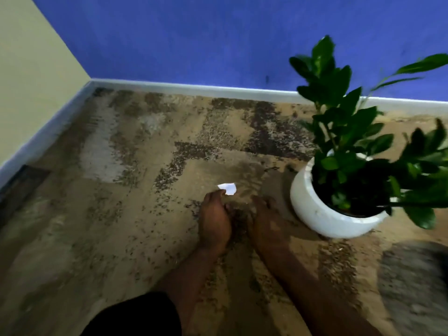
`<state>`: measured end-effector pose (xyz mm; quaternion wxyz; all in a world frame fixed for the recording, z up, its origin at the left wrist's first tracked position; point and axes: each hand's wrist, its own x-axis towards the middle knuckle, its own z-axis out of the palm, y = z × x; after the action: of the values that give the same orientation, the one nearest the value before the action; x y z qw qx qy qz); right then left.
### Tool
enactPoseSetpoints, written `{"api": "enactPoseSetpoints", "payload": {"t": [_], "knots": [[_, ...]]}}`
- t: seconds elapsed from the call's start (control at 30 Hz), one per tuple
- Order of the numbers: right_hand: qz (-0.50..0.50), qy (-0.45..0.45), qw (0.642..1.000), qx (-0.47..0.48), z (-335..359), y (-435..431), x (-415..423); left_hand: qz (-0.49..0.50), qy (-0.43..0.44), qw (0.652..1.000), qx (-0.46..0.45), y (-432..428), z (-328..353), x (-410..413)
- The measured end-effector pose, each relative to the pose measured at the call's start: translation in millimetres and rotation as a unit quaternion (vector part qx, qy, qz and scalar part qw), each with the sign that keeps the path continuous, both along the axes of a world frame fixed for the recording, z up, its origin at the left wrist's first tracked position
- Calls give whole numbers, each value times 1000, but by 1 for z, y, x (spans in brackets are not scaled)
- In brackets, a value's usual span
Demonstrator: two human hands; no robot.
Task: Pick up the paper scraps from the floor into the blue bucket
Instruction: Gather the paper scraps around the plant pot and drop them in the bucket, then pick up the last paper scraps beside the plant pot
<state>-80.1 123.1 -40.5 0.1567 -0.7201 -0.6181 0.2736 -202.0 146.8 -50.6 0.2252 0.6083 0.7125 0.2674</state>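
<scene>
Head view covers a room corner: a blue wall point(194, 32) and a cream wall point(29, 69) meet above a white skirting board point(194, 87), and a mottled brown carpet point(109, 202) fills the floor. A leafy plant point(344, 132) in a round white pot point(312, 209) stands on the carpet at right, close to the working area. The blue bucket is not in view.

Hand state. Both forearms reach forward and down, with the hands side by side. The left hand point(214, 221) has its fingers curled and pinches the paper scrap point(228, 188) by its near edge. The right hand point(266, 224) points its fingers down at the carpet near the pot. Blur hides whether it grips anything, so its state cannot be told.

Object location. The paper scrap, small and white, sits at the left fingertips on the wall side of the hands. Whether it is clear of the carpet cannot be told.

Step in hand (judged): securing the scrap for transfer.
1. Close thumb and forefinger on the paper alone, without catching carpet fibres.
2. Lift straight up so the light scrap neither tears nor slips.
3. Hold the right forearm away from the leaves and pot, since a knock could tip the pot.
4. Locate the bucket before moving, and release only over its opening.
5. Scan the carpet afterwards, because the mottled pattern may mask small pieces.
</scene>
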Motion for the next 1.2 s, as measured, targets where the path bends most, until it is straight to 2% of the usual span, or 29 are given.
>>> {"api": "enactPoseSetpoints", "payload": {"t": [0.13, 0.3, 0.47, 0.53, 0.6, 0.7, 0.77, 0.9, 1.0, 1.07, 1.2], "knots": [[-8, 33, 999, 12, -29, 34, -12, -51, 45, 997, -31, 32, -30, -12], [14, -5, 999, -34, -44, 63, -13, -79, 96, 988, -96, 73, -47, -10], [42, 10, 998, -38, -43, 73, -8, -94, 81, 987, -102, 88, -45, -15], [34, 36, 998, -46, -39, 72, -7, -75, 38, 991, -109, 83, -38, -14], [28, 66, 996, -52, -37, 70, -2, -58, -42, 990, -122, 70, -29, -10], [22, 108, 990, -89, -26, 55, 9, -95, -118, 976, -154, 38, -8, 2], [17, 151, 985, -75, -10, 34, 21, -98, -153, 965, -191, 14, 11, 17], [-73, 210, 974, -53, 43, -26, 53, -50, -205, 948, -237, -30, 57, 56], [-134, 244, 958, -70, 88, -72, 95, -122, -200, 925, -299, -58, 97, 101], [-197, 231, 949, -86, 119, -102, 125, -134, -235, 898, -348, -80, 121, 135], [-312, 180, 932, -39, 177, -156, 191, -154, -267, 874, -376, -123, 164, 214]]}}
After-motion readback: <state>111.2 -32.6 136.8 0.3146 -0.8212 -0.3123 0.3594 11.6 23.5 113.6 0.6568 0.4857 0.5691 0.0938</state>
